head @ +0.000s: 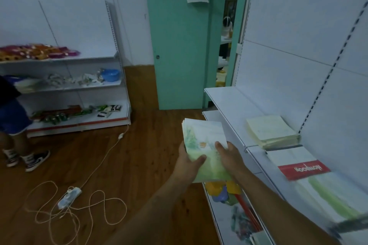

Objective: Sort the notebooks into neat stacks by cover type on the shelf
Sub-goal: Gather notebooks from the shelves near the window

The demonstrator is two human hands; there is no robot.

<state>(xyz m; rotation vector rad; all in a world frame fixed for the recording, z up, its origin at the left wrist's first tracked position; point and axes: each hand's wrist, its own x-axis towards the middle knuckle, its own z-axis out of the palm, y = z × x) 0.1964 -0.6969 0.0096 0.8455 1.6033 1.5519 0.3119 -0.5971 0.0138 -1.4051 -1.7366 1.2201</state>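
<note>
A: While both hands are on that stack of pale green, watercolour-cover paper notebooks (203,145), where's it sitting?

B: Mid-air, off the front edge of the white metal shelf (229,101). Left hand (188,160) grips the near-left side, thumb on top; right hand (229,157) clamps the near-right side.

A: Best way to set it down?

B: Prob. square the edges first. Cream plain-cover notebook pile (271,132) lies to the right of the right hand, w/ the white notebook with a red band (298,162) just nearer. Looks like green covers lie nearer still, so I'd match those, not the cream.
</note>
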